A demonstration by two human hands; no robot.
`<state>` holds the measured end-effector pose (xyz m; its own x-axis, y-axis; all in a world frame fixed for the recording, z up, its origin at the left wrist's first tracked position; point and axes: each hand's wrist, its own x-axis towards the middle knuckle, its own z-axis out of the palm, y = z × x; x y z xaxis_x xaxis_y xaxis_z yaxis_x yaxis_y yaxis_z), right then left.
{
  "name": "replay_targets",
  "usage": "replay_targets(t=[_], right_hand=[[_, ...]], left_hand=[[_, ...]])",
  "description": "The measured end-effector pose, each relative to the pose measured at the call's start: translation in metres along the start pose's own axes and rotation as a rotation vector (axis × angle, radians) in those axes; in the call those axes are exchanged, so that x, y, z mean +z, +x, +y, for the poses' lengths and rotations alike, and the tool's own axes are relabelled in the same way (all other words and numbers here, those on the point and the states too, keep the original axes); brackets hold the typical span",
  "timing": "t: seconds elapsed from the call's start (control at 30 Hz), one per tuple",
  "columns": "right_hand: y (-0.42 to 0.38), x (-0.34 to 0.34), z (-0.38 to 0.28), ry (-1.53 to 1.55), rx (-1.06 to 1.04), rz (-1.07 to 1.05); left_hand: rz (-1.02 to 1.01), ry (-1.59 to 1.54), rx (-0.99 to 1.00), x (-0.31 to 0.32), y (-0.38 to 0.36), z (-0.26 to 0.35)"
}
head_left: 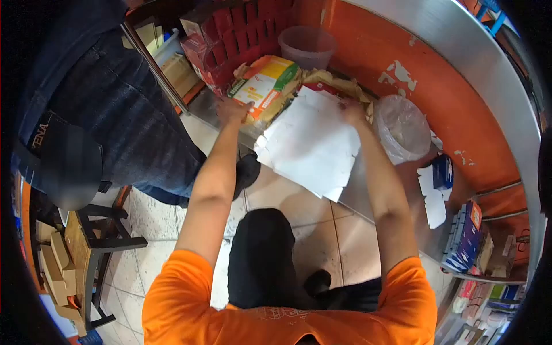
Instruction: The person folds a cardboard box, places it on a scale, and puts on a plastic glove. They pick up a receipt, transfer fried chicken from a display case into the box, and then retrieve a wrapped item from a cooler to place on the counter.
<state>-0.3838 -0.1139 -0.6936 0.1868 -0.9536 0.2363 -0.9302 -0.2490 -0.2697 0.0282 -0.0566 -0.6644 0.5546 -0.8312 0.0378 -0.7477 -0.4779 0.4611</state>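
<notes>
Over the grey shelf [411, 185], your left hand [233, 110] is touching the printed packet [267, 86], your right hand [353, 112] is handling white sheets [313, 144], neither grip being discernible, any shift requiring edge support.

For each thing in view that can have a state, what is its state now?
White sheets: loose pile, lying flat, edges uneven.
Printed packet: lying, printed side up.
Brown paper: crumpled.
Tub: upright, uncovered.
Red boxes: stacked.
Orange wall: paint peeling in patches.
Left hand: at the packet's edge.
Right hand: at the sheets' far edge; grip unclear.
</notes>
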Motion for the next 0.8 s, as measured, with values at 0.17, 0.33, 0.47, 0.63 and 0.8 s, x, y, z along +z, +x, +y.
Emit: replay_targets(t=[0.17, 0.33, 0.47, 0.63, 0.8], right_hand=[[0.051, 0.015, 0.028, -0.087, -0.148, 0.078], [0.059, 0.008, 0.020, 0.189, 0.010, -0.116], [0.031, -0.029, -0.018, 0.118, -0.049, -0.189], [0.016, -0.067, -0.035, -0.021, 0.020, -0.603], [0.029, -0.047, -0.017, -0.176, -0.058, -0.527]], left_hand=[[0.244, -0.104, 0.178, -0.006, -0.029, 0.006], [0.370, -0.244, 0.325, 0.011, -0.042, -0.002], [0.431, -0.284, 0.442, 0.000, -0.074, -0.010], [-0.268, -1.056, -0.137, 0.029, -0.199, -0.034], [-0.708, -1.307, -0.477, 0.005, -0.224, -0.013]])
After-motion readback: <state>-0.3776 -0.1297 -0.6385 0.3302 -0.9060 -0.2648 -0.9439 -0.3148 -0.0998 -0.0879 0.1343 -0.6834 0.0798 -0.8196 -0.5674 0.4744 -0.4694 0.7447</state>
